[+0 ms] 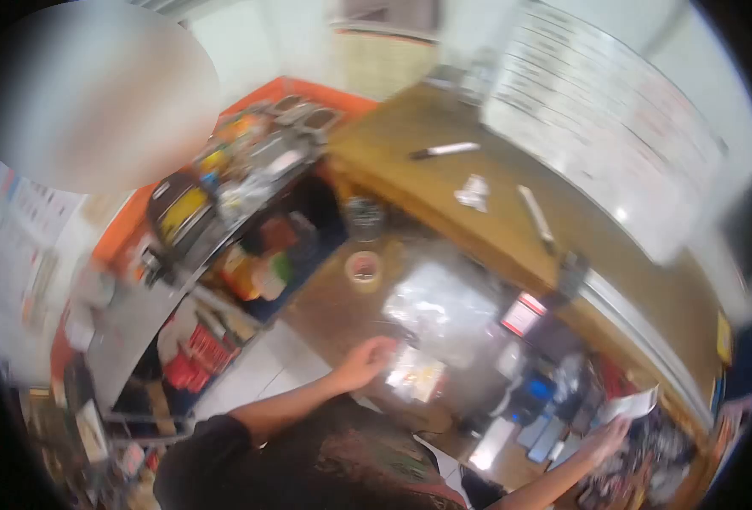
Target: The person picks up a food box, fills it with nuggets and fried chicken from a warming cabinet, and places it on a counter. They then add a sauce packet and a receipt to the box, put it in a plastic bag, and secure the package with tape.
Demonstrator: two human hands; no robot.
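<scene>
My left hand (366, 362) is over the near edge of the brown desk, its fingers blurred, beside a small clear packet (416, 374) with pale pieces. A larger clear plastic sheet (439, 297) lies just beyond it. At the right, my right hand (607, 438) grips a white paper-like item (632, 406) above a pile of small parts. Several phones (546, 438) lie to the left of that hand.
A roll of tape (363, 268) sits at the desk's far left. Markers (535, 212) lie on the raised wooden shelf (495, 191), below a whiteboard (597, 119). A cluttered metal rack (265, 161) and red items (195, 353) are at left.
</scene>
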